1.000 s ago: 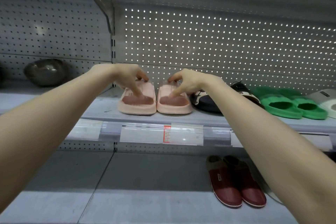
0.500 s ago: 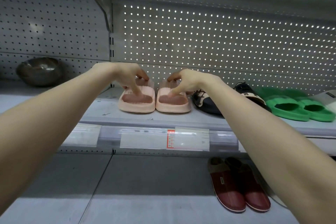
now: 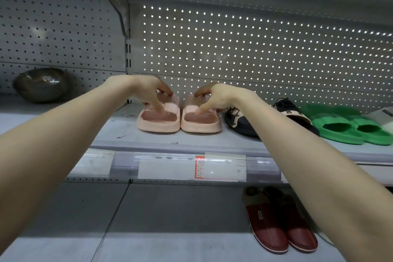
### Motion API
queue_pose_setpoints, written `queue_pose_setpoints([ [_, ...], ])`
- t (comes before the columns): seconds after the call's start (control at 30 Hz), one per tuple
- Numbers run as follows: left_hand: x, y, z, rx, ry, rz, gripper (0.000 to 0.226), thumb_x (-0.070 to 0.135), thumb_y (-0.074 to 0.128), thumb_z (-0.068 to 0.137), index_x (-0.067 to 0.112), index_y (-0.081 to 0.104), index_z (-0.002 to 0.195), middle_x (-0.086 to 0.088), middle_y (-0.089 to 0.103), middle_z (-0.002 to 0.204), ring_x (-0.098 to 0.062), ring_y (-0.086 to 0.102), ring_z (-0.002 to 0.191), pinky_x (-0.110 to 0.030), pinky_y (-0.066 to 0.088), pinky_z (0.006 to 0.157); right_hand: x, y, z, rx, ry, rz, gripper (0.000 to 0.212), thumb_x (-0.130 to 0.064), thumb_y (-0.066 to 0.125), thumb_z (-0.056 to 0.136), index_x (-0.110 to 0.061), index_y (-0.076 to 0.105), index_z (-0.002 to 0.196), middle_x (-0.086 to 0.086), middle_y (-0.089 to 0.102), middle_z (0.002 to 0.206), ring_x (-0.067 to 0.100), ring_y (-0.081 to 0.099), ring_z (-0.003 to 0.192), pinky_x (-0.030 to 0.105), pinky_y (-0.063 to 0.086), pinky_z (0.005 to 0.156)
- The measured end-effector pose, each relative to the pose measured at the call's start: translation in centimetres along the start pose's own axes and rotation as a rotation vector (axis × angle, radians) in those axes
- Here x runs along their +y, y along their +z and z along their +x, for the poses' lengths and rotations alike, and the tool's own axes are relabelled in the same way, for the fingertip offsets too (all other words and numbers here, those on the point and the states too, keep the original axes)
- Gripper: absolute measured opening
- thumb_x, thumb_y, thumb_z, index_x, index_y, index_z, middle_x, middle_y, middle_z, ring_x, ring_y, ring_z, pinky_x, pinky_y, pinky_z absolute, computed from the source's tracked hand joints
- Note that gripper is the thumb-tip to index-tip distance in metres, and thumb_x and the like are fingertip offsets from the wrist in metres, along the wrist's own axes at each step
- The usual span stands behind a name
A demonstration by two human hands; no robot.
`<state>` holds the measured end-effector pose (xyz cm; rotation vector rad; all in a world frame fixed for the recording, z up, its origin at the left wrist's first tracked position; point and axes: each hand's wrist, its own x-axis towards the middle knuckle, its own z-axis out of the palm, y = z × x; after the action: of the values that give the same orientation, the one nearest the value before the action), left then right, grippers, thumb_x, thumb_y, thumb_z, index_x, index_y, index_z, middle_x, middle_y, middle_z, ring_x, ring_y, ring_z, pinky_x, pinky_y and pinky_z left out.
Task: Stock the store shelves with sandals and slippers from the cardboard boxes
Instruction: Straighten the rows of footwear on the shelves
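Observation:
Two pink slides stand side by side on the grey middle shelf [image 3: 191, 144], heels toward me. My left hand [image 3: 146, 91] grips the strap of the left pink slide [image 3: 158, 122], thumb inside the opening and fingers over the top. My right hand [image 3: 214, 97] grips the strap of the right pink slide [image 3: 201, 123] the same way. Both slides rest flat on the shelf and touch each other.
Right of the pink pair sit a black-and-beige patterned pair [image 3: 240, 122], a green pair [image 3: 340, 132] and a white slipper [image 3: 385, 117]. Dark red slippers [image 3: 280, 229] lie on the lower shelf. A metal bowl [image 3: 40, 84] stands far left. Perforated back panel [image 3: 255, 53] behind.
Both hands stay on the pink slides' straps; the pair has hardly shifted. The camera has drifted slightly, nothing let go.

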<state>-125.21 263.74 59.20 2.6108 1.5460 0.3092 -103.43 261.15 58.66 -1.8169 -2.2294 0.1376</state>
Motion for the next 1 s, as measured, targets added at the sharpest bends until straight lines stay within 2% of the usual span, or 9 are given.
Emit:
queue_pose_setpoints([
  [0.13, -0.05, -0.03, 0.02, 0.005, 0.001, 0.003, 0.072, 0.029, 0.078, 0.071, 0.027, 0.045, 0.136, 0.005, 0.048, 0.134, -0.018, 0.051, 0.119, -0.028, 0.046, 0.092, -0.07, 0.02, -0.04, 0.006, -0.001, 0.002, 0.071, -0.042, 0.074, 0.076, -0.028, 0.045, 0.139, -0.003, 0.049, 0.139, 0.019, 0.051, 0.116, 0.025, 0.043, 0.088],
  [0.5, -0.1, -0.05, 0.19, -0.001, 0.0, 0.019, 0.072, 0.029, 0.078, 0.071, 0.029, 0.046, 0.135, 0.006, 0.048, 0.133, -0.018, 0.052, 0.118, -0.03, 0.046, 0.095, -0.06, 0.04, -0.11, 0.004, 0.0, 0.015, 0.07, -0.042, 0.073, 0.077, -0.028, 0.044, 0.139, -0.002, 0.049, 0.138, 0.015, 0.049, 0.102, 0.023, 0.04, 0.083],
  [0.73, -0.13, -0.03, 0.18, 0.0, 0.0, 0.005, 0.072, 0.03, 0.078, 0.07, 0.029, 0.046, 0.135, 0.006, 0.048, 0.133, -0.018, 0.051, 0.118, -0.028, 0.047, 0.093, -0.17, -0.01, -0.18, 0.0, 0.009, 0.029, 0.07, -0.041, 0.074, 0.077, -0.028, 0.044, 0.139, -0.003, 0.05, 0.138, 0.018, 0.052, 0.114, 0.023, 0.042, 0.083],
  [1.0, -0.23, 0.02, 0.19, -0.016, -0.006, -0.032, 0.073, 0.032, 0.078, 0.071, 0.028, 0.044, 0.136, 0.006, 0.045, 0.138, -0.018, 0.048, 0.123, -0.027, 0.045, 0.091, -0.1, 0.04, 0.22, -0.005, 0.003, 0.011, 0.072, -0.044, 0.074, 0.075, -0.029, 0.045, 0.138, -0.003, 0.051, 0.137, 0.019, 0.053, 0.117, 0.027, 0.045, 0.091],
])
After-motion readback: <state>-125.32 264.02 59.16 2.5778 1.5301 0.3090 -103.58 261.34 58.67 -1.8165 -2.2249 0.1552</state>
